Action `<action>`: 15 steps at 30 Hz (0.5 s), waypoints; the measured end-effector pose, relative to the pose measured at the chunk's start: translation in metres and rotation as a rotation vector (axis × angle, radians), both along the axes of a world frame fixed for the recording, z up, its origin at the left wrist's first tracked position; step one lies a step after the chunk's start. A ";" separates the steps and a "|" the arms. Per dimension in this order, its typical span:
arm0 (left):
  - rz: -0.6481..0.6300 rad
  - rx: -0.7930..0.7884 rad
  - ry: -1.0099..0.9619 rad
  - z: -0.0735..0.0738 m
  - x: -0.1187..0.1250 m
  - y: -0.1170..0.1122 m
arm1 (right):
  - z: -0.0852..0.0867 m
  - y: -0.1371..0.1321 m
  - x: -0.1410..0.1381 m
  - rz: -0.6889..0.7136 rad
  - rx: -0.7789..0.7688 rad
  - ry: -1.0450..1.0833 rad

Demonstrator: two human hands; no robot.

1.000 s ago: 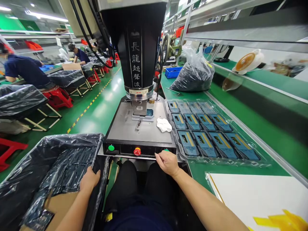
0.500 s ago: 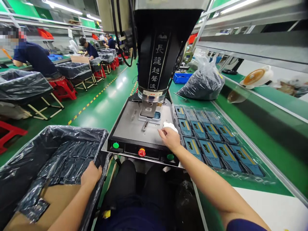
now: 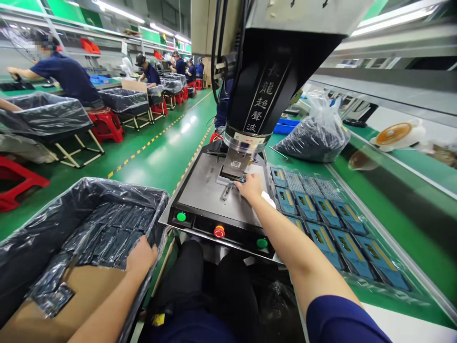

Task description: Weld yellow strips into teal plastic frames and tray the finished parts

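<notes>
My right hand reaches to the fixture under the metal head of the ultrasonic welding machine. Its thumb and fingers close at the edge of a blue plastic housing, mostly hidden by the hand and the head. A white cloth or glove lies beneath the right wrist. Over the plastic-lined bin at the left hangs my left hand, close to dark parts in the bin. The thumb shows, but the other fingers are hidden by the back of the hand.
Green buttons and a red emergency stop line the machine's front. A clear tray of blue housings is at the right. Behind it sits a filled plastic bag. Co-workers sit along the left line.
My right hand has moved forward from the machine plate to the blue housing in the fixture. My left hand stays over the bin. The view has turned slightly left.
</notes>
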State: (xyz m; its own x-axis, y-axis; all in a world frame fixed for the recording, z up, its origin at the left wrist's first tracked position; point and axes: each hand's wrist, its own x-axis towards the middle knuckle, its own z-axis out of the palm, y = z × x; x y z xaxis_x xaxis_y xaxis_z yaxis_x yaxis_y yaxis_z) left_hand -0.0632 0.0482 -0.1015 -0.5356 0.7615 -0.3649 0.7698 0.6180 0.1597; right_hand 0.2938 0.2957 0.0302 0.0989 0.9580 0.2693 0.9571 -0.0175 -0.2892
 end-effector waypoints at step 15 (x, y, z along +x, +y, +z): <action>-0.002 0.040 -0.025 -0.002 -0.002 0.000 | -0.002 0.002 -0.006 0.239 0.145 -0.069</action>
State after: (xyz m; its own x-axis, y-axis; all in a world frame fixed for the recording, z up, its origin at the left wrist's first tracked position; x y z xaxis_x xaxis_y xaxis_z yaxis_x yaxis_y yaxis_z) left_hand -0.0653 0.0482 -0.1037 -0.5251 0.7768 -0.3476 0.7665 0.6092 0.2036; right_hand 0.2881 0.2978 0.0282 -0.1481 0.9031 0.4031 0.9468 0.2472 -0.2059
